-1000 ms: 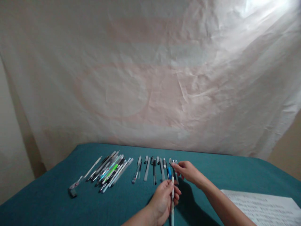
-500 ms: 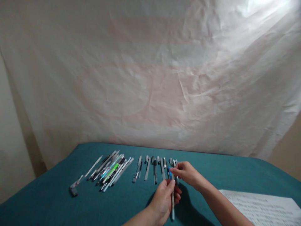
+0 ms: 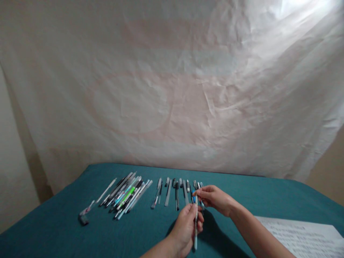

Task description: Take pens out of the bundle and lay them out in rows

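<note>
A slim pale pen [image 3: 195, 234] is upright in the picture, its lower end sticking out below my left hand [image 3: 187, 225]. That hand is closed round the pen's middle, thumb on top. The fingers of my right hand [image 3: 213, 199] pinch the pen's upper end; whether a cap is there I cannot make out. Just behind my fingers lie a pen with a blue part [image 3: 193, 196] and other pen parts, partly hidden by the right hand. To the left of these, several pens and caps [image 3: 176, 196] are laid out in a row on the cloth.
A pile of pens [image 3: 126, 195], one bright green, lies on the left of the teal-covered table [image 3: 129, 238]. A white stick-like item [image 3: 106, 190] and a small dark object [image 3: 83, 219] are beside it. A printed paper sheet [image 3: 303, 233] lies front right. A pale sheet [image 3: 172, 89] hangs behind.
Both hands stay together on the pen, which has shifted very slightly left. My right fingers have moved a little down along its upper end. The other pens have not moved.
</note>
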`<state>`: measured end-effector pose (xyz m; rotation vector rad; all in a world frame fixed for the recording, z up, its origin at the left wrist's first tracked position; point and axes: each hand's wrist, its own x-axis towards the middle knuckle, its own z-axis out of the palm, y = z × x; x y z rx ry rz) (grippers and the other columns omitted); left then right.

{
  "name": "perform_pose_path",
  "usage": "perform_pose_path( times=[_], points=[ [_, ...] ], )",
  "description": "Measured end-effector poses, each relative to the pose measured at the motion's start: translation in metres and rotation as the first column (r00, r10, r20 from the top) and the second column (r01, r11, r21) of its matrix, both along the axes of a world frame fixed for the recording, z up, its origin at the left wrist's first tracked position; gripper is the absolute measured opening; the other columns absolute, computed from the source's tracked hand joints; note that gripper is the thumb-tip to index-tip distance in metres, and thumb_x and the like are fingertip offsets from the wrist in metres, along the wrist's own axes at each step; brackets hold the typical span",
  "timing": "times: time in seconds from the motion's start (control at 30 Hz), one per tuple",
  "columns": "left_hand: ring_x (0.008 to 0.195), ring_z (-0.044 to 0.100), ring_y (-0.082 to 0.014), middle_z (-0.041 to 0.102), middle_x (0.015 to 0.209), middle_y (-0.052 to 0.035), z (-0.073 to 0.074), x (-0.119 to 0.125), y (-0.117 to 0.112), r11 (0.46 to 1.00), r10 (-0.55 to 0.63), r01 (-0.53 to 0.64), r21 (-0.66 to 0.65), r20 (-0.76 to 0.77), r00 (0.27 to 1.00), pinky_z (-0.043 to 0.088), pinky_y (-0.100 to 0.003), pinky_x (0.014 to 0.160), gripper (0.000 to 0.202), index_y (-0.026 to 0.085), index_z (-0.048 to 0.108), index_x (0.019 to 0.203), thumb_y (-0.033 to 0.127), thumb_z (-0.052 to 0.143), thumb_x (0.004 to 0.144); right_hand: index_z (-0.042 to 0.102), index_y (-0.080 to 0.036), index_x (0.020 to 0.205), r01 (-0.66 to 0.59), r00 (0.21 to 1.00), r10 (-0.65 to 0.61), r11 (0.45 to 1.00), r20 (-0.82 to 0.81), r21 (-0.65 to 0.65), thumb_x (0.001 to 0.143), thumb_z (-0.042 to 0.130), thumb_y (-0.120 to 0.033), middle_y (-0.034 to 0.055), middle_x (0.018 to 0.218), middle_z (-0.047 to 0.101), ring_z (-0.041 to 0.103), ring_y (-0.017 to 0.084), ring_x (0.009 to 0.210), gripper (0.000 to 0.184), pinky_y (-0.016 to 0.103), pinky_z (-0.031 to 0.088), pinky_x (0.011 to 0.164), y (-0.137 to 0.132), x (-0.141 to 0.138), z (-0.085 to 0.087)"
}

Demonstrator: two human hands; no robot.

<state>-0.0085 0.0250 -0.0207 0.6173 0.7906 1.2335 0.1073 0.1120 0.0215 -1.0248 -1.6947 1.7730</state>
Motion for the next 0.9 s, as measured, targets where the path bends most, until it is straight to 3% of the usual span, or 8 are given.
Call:
perform_pose_path(
  times=[0.13,0.3,0.6,0.8,0.9],
  points=[
    [0.046,0.039,-0.0022,0.047,0.06,0.0036,0.0021,0.0009,-0.0003,1.0,0.01,-0.009,-0.019,0.012,1.0,0.026,-0.016,0.048,0.026,0.015,0.044,0.083,0.04,0.047,0.076,0.053,-0.012,0.063,0.056,0.996,-0.058,0.998,0.064,0.035,0.066,0.052,-0.056,-0.003,0.052,0.045,0.034,0.004,0.043,0.043,0.018,0.024,0.042,-0.001,-0.0016,-0.0022],
    [0.047,0.039,-0.0024,0.048,0.06,0.0029,0.0043,0.001,-0.0011,1.0,0.006,-0.006,-0.023,0.003,1.0,0.026,-0.016,0.049,0.026,0.014,0.045,0.082,0.039,0.047,0.076,0.05,-0.013,0.055,0.057,0.991,-0.076,0.984,0.106,0.171,0.062,0.061,-0.049,-0.0057,0.043,0.041,0.033,0.005,0.042,0.038,0.019,0.025,0.042,-0.0008,-0.0032,-0.005],
    [0.045,0.039,-0.003,0.048,0.06,0.0033,-0.0004,0.0004,0.001,1.0,-0.017,0.017,-0.005,0.008,1.0,0.026,-0.018,0.048,0.027,0.015,0.044,0.083,0.041,0.045,0.077,0.061,-0.013,0.078,-0.08,0.993,0.07,0.991,-0.094,-0.108,0.06,0.067,-0.039,-0.0026,0.061,0.05,0.036,0.004,0.048,0.032,0.018,0.029,0.048,0.0001,0.0047,0.0023],
    [0.045,0.04,-0.0032,0.048,0.06,0.0033,0.0,0.0011,0.0008,1.0,-0.018,0.018,-0.019,0.011,1.0,0.026,-0.018,0.048,0.026,0.015,0.044,0.084,0.04,0.045,0.077,0.053,-0.013,0.062,0.031,0.999,-0.034,0.997,0.038,0.075,0.061,0.065,-0.044,-0.0048,0.05,0.044,0.036,0.005,0.046,0.033,0.019,0.025,0.045,0.0005,0.0014,-0.0029],
    [0.046,0.04,-0.0029,0.048,0.06,0.0032,0.0029,0.0011,-0.0003,1.0,-0.02,0.02,-0.012,0.008,1.0,0.026,-0.018,0.048,0.025,0.014,0.044,0.085,0.039,0.044,0.078,0.052,-0.013,0.059,0.037,0.998,-0.041,0.995,0.038,0.088,0.059,0.067,-0.042,-0.0045,0.05,0.044,0.037,0.006,0.048,0.032,0.02,0.027,0.047,0.0013,0.0014,-0.0025]
  ],
)
